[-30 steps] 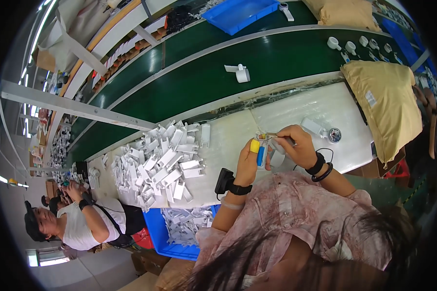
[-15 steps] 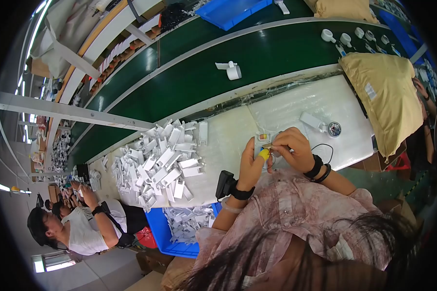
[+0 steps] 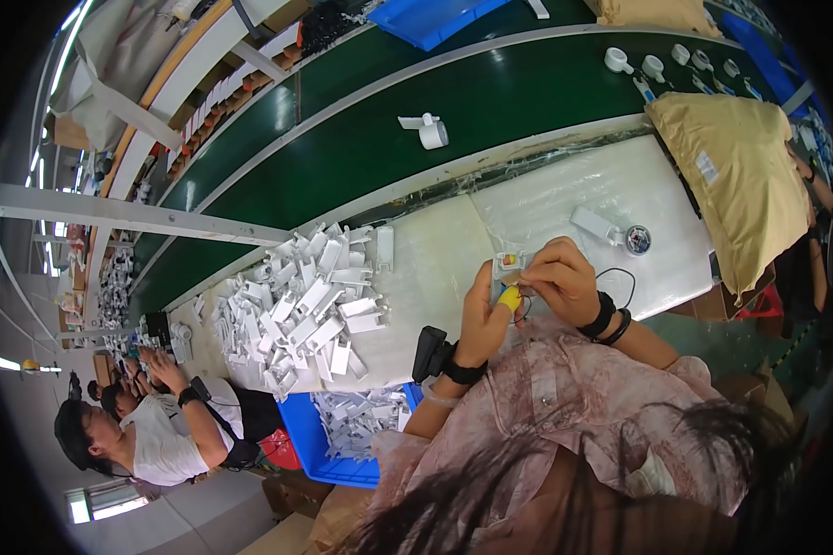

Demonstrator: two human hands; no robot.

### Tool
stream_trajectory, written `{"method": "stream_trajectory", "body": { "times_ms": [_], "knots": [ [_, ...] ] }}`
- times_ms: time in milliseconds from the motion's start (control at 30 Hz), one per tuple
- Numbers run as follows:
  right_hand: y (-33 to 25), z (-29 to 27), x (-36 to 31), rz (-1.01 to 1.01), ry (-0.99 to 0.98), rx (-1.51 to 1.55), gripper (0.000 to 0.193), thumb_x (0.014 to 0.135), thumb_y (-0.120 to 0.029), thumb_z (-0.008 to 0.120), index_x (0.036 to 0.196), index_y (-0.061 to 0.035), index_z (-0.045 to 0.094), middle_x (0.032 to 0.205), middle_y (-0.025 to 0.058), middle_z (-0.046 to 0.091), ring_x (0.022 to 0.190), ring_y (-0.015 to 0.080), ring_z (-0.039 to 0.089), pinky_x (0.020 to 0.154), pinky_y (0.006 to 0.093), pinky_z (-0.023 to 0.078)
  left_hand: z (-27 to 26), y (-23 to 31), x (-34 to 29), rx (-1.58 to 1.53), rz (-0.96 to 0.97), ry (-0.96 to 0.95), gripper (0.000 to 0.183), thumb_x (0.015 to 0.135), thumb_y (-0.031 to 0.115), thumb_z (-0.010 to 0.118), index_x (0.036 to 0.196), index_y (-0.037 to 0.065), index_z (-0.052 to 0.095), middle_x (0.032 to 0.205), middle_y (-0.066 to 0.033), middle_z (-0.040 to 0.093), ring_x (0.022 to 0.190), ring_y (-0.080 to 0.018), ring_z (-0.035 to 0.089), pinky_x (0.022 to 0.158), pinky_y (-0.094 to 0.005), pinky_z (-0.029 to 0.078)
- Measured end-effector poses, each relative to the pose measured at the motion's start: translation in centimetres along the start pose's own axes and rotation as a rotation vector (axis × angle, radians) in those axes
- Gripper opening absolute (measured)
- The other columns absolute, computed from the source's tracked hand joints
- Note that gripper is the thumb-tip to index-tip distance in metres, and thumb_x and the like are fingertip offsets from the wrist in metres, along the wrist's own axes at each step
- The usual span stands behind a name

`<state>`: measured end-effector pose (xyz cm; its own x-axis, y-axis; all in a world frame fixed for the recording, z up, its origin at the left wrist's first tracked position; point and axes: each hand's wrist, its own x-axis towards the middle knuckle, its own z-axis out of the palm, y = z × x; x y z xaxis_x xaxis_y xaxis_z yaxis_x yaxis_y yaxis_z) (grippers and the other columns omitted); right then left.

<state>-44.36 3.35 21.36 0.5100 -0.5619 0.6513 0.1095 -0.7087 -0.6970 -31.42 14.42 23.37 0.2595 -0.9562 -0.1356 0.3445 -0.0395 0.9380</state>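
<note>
A small white plastic housing with a red and yellow piece inside is held between my two hands above the table. My left hand grips it from the left side, and its thumb has a yellow covering, perhaps a finger cot. The fingers of my right hand pinch together at the near edge of the housing, where thin wires show. What exactly those fingertips hold is hidden. Beyond my right hand lie a white arm-shaped part and a round piece with a dark face.
Left of me is a heap of white plastic parts, with a blue bin of similar parts below. A green conveyor crosses behind, bearing a white assembly. A tan sack stands right. A co-worker sits left.
The white assembly on the conveyor has drifted slightly left, as have the round white pieces farther right. My hands have shifted only a little around the housing. The co-worker's hands have moved.
</note>
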Motion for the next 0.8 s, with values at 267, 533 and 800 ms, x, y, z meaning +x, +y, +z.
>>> {"method": "stream_trajectory", "body": {
  "times_ms": [267,533,800],
  "knots": [
    [0.3,-0.1,0.0,-0.009,-0.012,-0.017,0.024,0.070,-0.001,0.077,0.090,-0.0100,0.069,0.086,0.0038,0.060,0.078,0.0237,0.055,0.069,0.0340,0.044,0.2,0.1,0.1,0.049,-0.004,0.027,0.038,0.088,-0.002,0.042,0.126,0.002,0.046,0.086,-0.0030,0.056,0.065,-0.0073,0.051,0.055,-0.0224,0.047],
    [-0.1,-0.2,0.8,-0.027,-0.033,-0.025,0.023,0.071,0.001,0.076,0.089,-0.0069,0.066,0.086,0.0057,0.060,0.078,0.0244,0.054,0.069,0.0338,0.044,0.4,-0.3,-0.1,0.077,0.117,0.040,0.032,0.095,0.007,0.047,0.126,0.002,0.048,0.084,-0.0017,0.055,0.065,-0.0057,0.050,0.054,-0.0210,0.044],
    [0.2,-0.2,0.5,-0.016,-0.054,-0.025,0.023,0.070,-0.001,0.076,0.090,-0.0079,0.067,0.085,0.0054,0.060,0.081,0.0262,0.055,0.072,0.0352,0.045,0.5,-1.1,0.0,0.130,0.130,0.080,0.028,0.101,0.014,0.045,0.126,0.002,0.049,0.075,0.0003,0.053,0.061,-0.0048,0.048,0.052,-0.0207,0.042]
  ]
}}
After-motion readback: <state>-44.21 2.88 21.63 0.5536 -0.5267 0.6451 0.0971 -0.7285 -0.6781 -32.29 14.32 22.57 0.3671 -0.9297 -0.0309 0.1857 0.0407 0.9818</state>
